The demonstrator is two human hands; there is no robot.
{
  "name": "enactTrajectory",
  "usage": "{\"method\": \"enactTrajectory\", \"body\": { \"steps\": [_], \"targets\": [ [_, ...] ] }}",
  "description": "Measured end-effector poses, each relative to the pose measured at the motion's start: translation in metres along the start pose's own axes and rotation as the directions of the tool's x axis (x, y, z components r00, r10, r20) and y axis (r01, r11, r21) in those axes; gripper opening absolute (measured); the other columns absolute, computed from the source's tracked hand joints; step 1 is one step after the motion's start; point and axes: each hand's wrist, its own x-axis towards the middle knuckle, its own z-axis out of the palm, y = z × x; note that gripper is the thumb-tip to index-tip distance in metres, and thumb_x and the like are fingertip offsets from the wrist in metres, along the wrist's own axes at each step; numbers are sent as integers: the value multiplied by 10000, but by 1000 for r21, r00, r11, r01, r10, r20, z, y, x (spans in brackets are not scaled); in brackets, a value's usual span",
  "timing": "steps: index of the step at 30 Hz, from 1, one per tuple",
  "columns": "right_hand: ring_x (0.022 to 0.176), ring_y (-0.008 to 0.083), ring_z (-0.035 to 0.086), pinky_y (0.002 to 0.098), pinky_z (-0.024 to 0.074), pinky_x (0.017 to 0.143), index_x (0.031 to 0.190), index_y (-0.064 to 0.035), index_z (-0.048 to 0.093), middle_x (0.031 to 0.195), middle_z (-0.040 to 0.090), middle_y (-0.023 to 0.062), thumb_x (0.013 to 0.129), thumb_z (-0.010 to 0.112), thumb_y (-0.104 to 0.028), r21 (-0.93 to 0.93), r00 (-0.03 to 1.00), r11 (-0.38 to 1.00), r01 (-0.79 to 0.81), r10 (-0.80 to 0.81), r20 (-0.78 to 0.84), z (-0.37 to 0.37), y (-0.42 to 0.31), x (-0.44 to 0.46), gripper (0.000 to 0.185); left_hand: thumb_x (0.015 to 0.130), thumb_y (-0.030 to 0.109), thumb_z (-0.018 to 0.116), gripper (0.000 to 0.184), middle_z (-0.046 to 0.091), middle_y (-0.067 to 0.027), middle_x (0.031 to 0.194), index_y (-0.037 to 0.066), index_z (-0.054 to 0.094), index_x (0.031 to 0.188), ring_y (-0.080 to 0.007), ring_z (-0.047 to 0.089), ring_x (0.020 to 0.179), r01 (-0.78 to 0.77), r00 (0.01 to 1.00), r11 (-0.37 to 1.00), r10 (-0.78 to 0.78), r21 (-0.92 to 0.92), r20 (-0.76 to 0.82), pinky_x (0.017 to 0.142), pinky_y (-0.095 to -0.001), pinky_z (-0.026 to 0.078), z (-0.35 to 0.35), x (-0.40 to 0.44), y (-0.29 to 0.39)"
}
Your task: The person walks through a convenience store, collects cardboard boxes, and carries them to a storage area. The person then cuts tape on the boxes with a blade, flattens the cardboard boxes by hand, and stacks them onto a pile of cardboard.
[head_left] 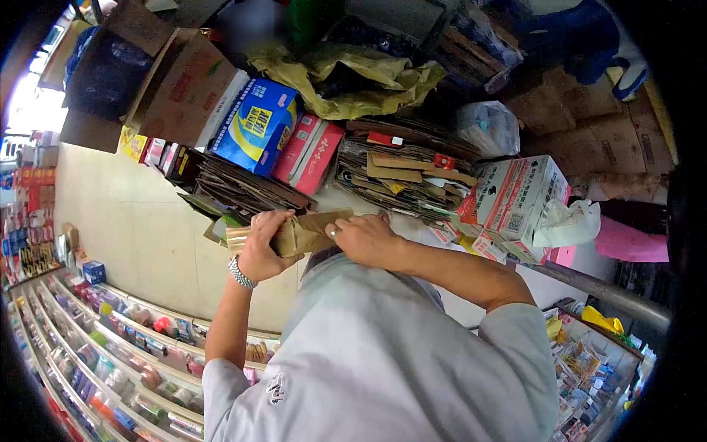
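Close in front of my body is a small brown cardboard box (300, 234), held between both hands. My left hand (264, 247) wraps round its left end, thumb along the near side; a metal watch is on that wrist. At the box's right end, my right hand (362, 237) has its fingers curled over the cardboard edge, with a ring on one finger. The box's underside is hidden. Just beyond the hands lie stacks of flattened cardboard, one at the left (250, 184) and a larger one at the right (401, 166).
Behind the left stack stand a blue printed carton (255, 125) and a pink carton (309, 153). A white and red carton (515, 199) stands at the right, near a metal rail (611, 289). Shelves of bottles (110, 368) line the lower left. Yellow plastic sheeting (353, 81) lies at the back.
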Motion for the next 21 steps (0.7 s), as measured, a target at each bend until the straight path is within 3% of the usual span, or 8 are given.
{"method": "enactTrajectory", "body": {
  "steps": [3, 5, 7, 8, 10, 11, 17, 21],
  "targets": [
    [772, 330, 671, 444, 542, 623, 1026, 12, 552, 867, 649, 149, 892, 469, -161, 6, 998, 1000, 26, -25, -55, -8, 0, 7, 234, 562, 231, 917, 821, 589, -128, 1155, 40, 528, 1260, -270, 554, 1080, 235, 972, 929, -223, -285, 73, 940, -355, 454, 1, -5, -10],
    [769, 338, 670, 447, 540, 628, 1025, 18, 553, 841, 649, 158, 894, 465, -166, 137, 999, 990, -32, 28, 29, -21, 0, 14, 242, 565, 228, 919, 827, 584, -116, 1171, 38, 521, 1264, -254, 547, 1106, 239, 970, 896, -239, -375, 48, 957, -341, 445, -4, -7, -19],
    [758, 330, 671, 453, 530, 610, 979, -1, 547, 820, 650, 151, 877, 469, -148, 128, 999, 991, -36, 37, -3, -22, 7, 13, 195, 570, 199, 917, 811, 550, -117, 1236, 39, 523, 1260, -247, 517, 1180, 254, 961, 800, -273, -544, 47, 1000, -339, 416, -7, -12, -32],
    [747, 323, 672, 458, 520, 592, 934, -21, 542, 800, 651, 144, 859, 473, -129, 124, 997, 991, -58, 63, -39, -22, 9, 13, 148, 570, 199, 917, 811, 550, -117, 1236, 39, 523, 1260, -247, 517, 1180, 255, 960, 800, -278, -542, 42, 1000, -339, 416, -9, -13, -39],
    [736, 323, 672, 454, 519, 582, 930, -17, 544, 785, 649, 142, 861, 472, -129, 109, 997, 994, -18, 27, -77, -30, 7, 13, 150, 588, 152, 901, 746, 521, -142, 1279, 66, 548, 1239, -274, 505, 1195, 80, 997, 890, -64, -448, 52, 1019, -367, 398, -13, -8, -42],
    [725, 324, 672, 451, 518, 573, 926, -14, 547, 771, 647, 141, 863, 470, -129, 91, 993, 996, 14, -4, -116, -35, 5, 12, 152, 607, 104, 880, 592, 495, -164, 1311, 84, 632, 1144, -302, 483, 1217, 116, 993, 851, -90, -512, 75, 1034, -397, 379, -14, -9, -37],
    [706, 319, 672, 432, 517, 550, 912, -11, 546, 750, 642, 144, 864, 472, -127, 31, 991, 1000, -1, 5, -137, -46, -4, 14, 146, 630, 81, 856, 312, 448, -179, 1357, 52, 733, 915, -311, 477, 1215, 28, 999, 897, -15, -441, 33, 1017, -401, 373, -12, 1, -18],
    [706, 322, 672, 433, 519, 554, 890, -15, 549, 743, 638, 145, 857, 483, -130, 45, 989, 999, -9, 16, -146, -51, -7, 8, 137, 659, 62, 833, 255, 430, -181, 1371, 69, 753, 901, -311, 474, 1218, 14, 997, 958, 7, -288, 74, 1020, -408, 371, -15, -4, -6]
  ]
}}
